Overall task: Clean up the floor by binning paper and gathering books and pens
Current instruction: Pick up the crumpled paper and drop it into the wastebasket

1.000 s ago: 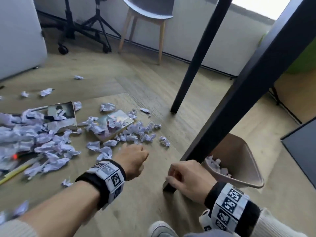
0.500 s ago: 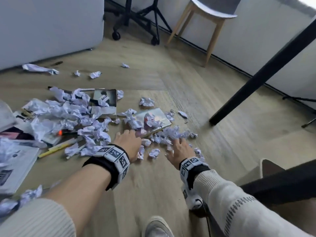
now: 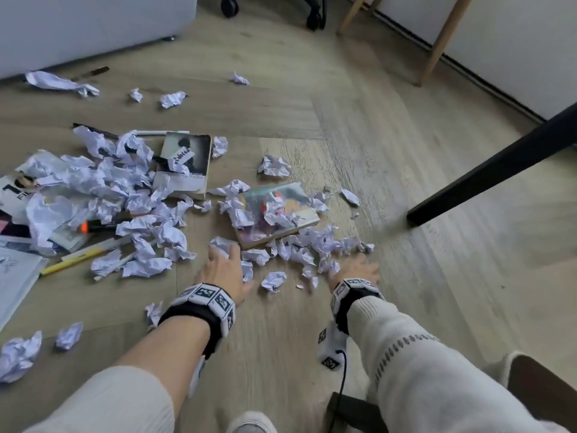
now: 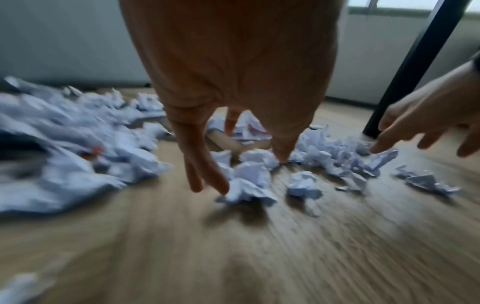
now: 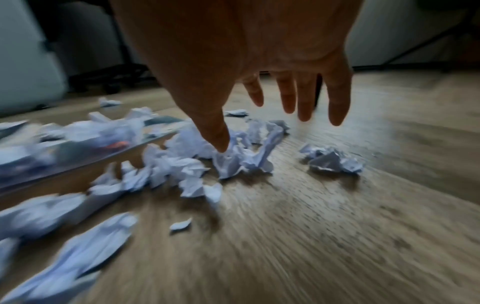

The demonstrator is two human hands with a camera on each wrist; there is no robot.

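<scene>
Crumpled white paper balls (image 3: 274, 281) litter the wooden floor, thickest at the left (image 3: 103, 182). A colourful book (image 3: 290, 198) lies half under paper, and a black-and-white book (image 3: 187, 160) lies behind it. A yellow pen (image 3: 70, 261) and an orange-capped marker (image 3: 93, 226) lie at the left. My left hand (image 3: 223, 260) reaches down with spread fingers (image 4: 207, 183) that touch paper balls (image 4: 249, 185) in front of the colourful book. My right hand (image 3: 356, 267) is open over the right end of the scatter, its thumb (image 5: 221, 142) on a paper ball (image 5: 241, 162).
Magazines (image 3: 15, 276) lie at the far left. A black table leg (image 3: 487, 170) slants across the right. The beige bin's rim (image 3: 507, 362) shows at the lower right corner. Chair legs (image 3: 437, 48) and a wheeled stand (image 3: 229, 6) stand at the back.
My right hand left the spot by the table leg and bin and swung left to the paper. Both hands uncurled and moved forward and down onto the paper balls.
</scene>
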